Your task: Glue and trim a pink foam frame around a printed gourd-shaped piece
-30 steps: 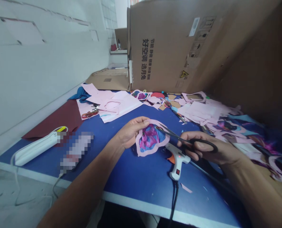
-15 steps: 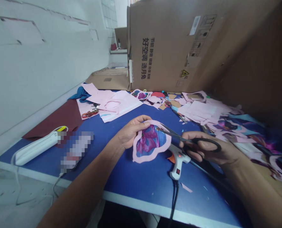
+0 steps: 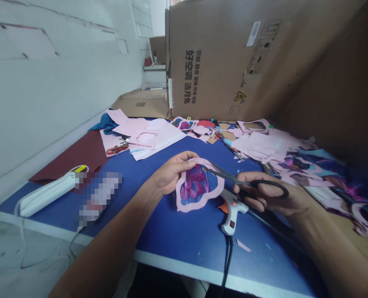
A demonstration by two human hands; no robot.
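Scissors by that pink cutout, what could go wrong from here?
The scissors have their tips at the edge of the cutout, close to the left hand, so a slip could nick its fingers. The right hand sits just above the glue gun; if the gun is hot, which the pictures can't show, it could burn a knuckle. Its cord hangs over the table edge and could snag, perhaps dragging the gun off.

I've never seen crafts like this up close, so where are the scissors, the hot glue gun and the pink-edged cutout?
scissors point(image 3: 275, 190), head view, black finger loop
hot glue gun point(image 3: 231, 220), head view, white body
pink-edged cutout point(image 3: 196, 185), head view, patterned centre
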